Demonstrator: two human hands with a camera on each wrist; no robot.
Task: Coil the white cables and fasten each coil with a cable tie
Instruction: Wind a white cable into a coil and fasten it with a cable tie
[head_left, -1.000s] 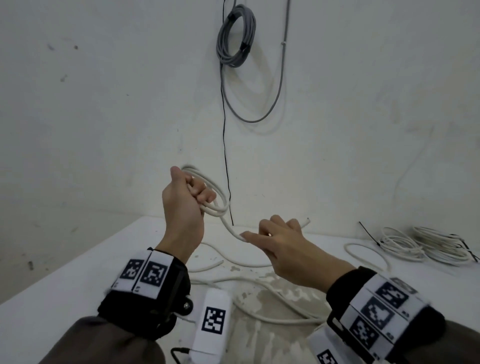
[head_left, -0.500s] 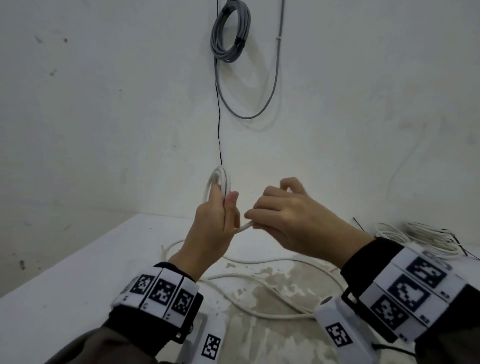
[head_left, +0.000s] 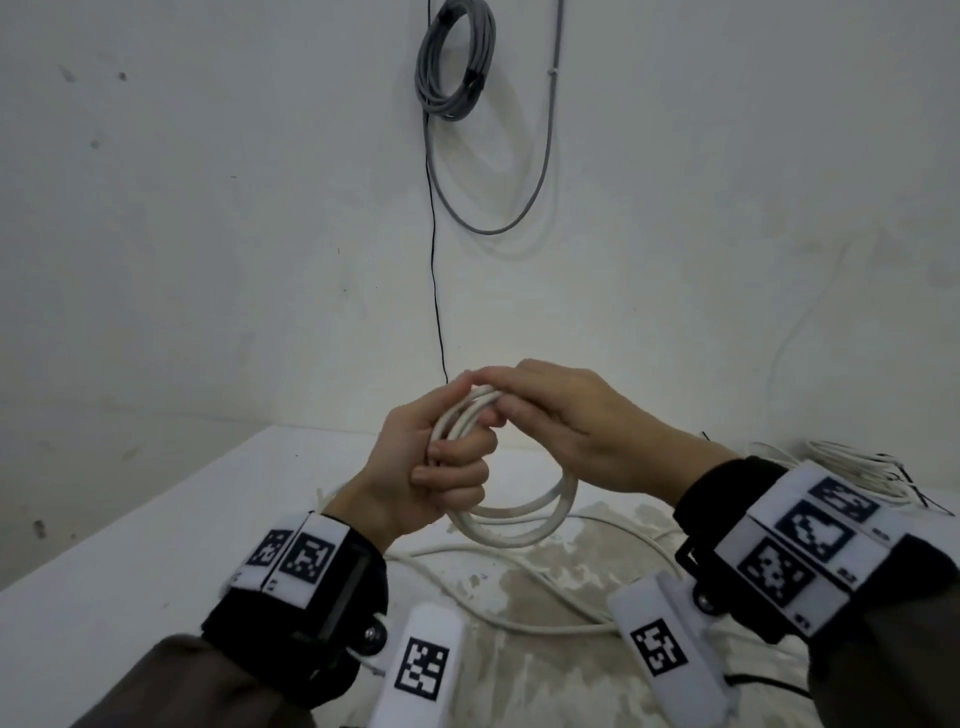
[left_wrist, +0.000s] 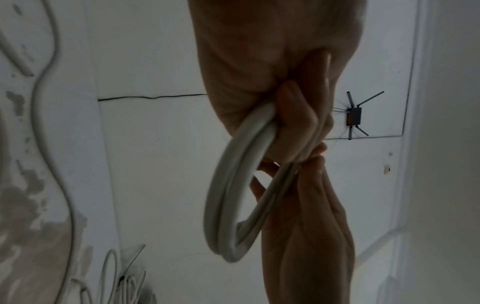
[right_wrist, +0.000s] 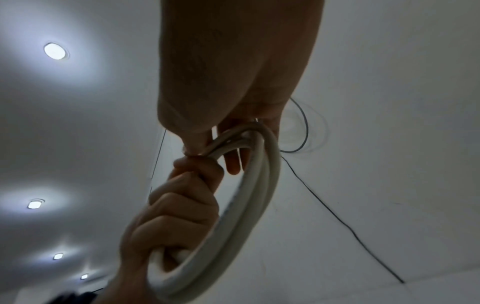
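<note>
Two or three loops of white cable (head_left: 519, 512) hang as a coil above the bench (head_left: 156, 545), held between both hands. Head view: left hand (head_left: 441, 457) is clenched around the left side of the coil, fingers curled over the strands; right hand (head_left: 566, 415) pinches the top of the coil beside the left thumb. The loose run of the cable (head_left: 597, 618) trails over the stained bench. Finished coils (head_left: 852, 467) with black ties lie far right. Risk: the trailing run may snag on itself as it is drawn in, which would tug the loops out of shape.

Left wrist view: coil (left_wrist: 233, 195) emerges from the left fist; strands sit side by side, not yet bound. Risk: if the grip eases, the stiff cable likely springs open and loops splay.

Right wrist view: right fingers (right_wrist: 233, 162) curl over the strands at the top, left hand (right_wrist: 176, 216) below. No cable tie is in either hand; reaching for one means a one-handed hold, the likeliest moment for the coil to unwind.
</note>
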